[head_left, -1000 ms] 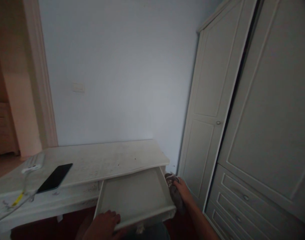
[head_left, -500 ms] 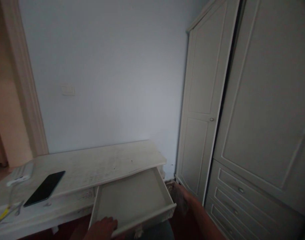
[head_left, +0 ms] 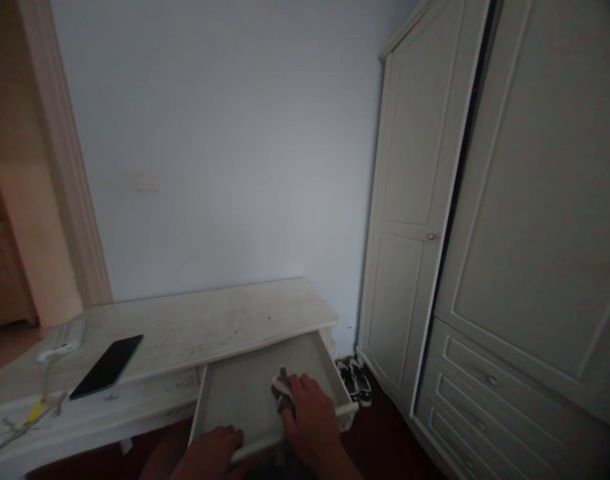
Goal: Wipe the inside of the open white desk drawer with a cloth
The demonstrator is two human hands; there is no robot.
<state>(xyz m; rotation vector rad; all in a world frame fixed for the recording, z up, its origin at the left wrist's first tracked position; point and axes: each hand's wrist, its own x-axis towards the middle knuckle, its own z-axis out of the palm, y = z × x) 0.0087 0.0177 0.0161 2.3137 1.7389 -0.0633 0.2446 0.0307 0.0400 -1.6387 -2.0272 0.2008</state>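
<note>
A white drawer [head_left: 239, 395] is pulled out from under the worn white desk [head_left: 209, 320]. Its front left corner is gripped by my left hand [head_left: 211, 451], with the fingers curled over the front edge. Inside the drawer, my right hand [head_left: 313, 417] is closed around a crumpled, striped cloth [head_left: 283, 393] over the drawer's bottom. Part of the cloth is hidden under the fingers.
A dark tablet [head_left: 107, 367] lies on the desk's left part, near a white power strip [head_left: 63, 339] and a cable with a yellow tag [head_left: 35, 412]. Black-and-white shoes [head_left: 353, 380] sit on the floor beside a tall white wardrobe [head_left: 402, 280].
My right hand has come from right of the drawer to inside it, carrying the cloth. The shoes now show. My left hand stays at the drawer's front left corner.
</note>
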